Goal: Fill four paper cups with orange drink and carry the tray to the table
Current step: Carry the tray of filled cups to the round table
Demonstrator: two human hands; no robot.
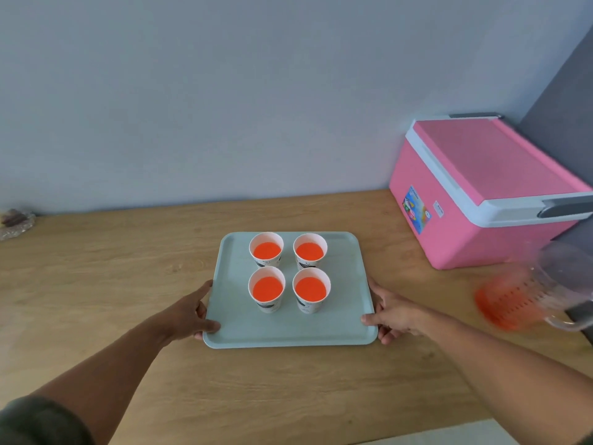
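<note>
Tray [288,329], pale blue-green plastic, rectangular with rounded corners and a low raised rim; lies flat on the wooden counter [128,284], near its front edge, long side toward the person. Left hand [195,313]: clamped on the tray's left rim, thumb over the top at the near corner, fingers tucked beneath. Right hand [391,313]: clamped on the right rim likewise, thumb on top, fingers curled under. Paper cups, four, white with dark print, set upright in a square on the far half of the tray: near left cup [267,289], near right cup [311,290], far left cup [266,249], far right cup [310,250]; close together, though whether they touch cannot be told. Each holds orange drink well up its wall. Step in hand, as judged: filling is done; the tray is gripped for lifting and not visibly raised. Next move calls for an even lift from both sides, tray kept level and the pace slow, since full light cups may slop or slide. Pitcher [526,293], clear plastic with handle, blurred, some orange drink left in it, stands right of the tray. Cooler box [481,194], pink with a white-edged closed lid, behind the pitcher by the wall. Small clear dish [16,223], far left, contents unclear.
</note>
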